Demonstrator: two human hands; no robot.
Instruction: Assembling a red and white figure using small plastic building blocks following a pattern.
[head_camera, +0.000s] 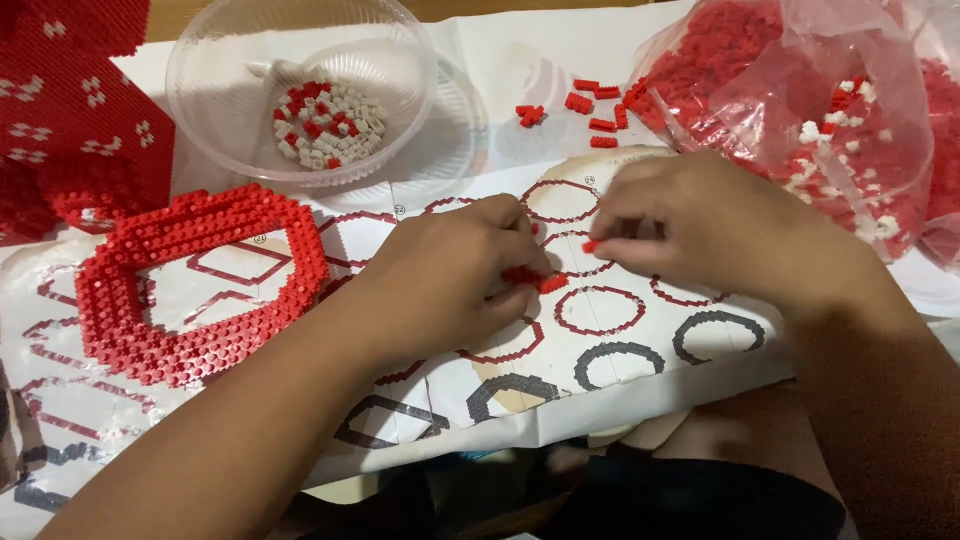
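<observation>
My left hand (450, 270) is closed on a short row of small red bricks (535, 279), held just above the printed instruction sheet (620, 350). My right hand (700, 225) pinches a single tiny red brick (590, 246) at its fingertips, close to the row in my left hand. Both hands meet over the ring drawings in the middle of the sheet. A large red octagonal brick ring (190, 285) lies on the sheet to the left of my left forearm.
A clear plastic bowl (300, 60) with red and white bricks stands at the back. Plastic bags of red and white bricks (800, 100) sit at the back right. Loose red bricks (595, 105) lie between them. A built red panel (70, 110) rests at the far left.
</observation>
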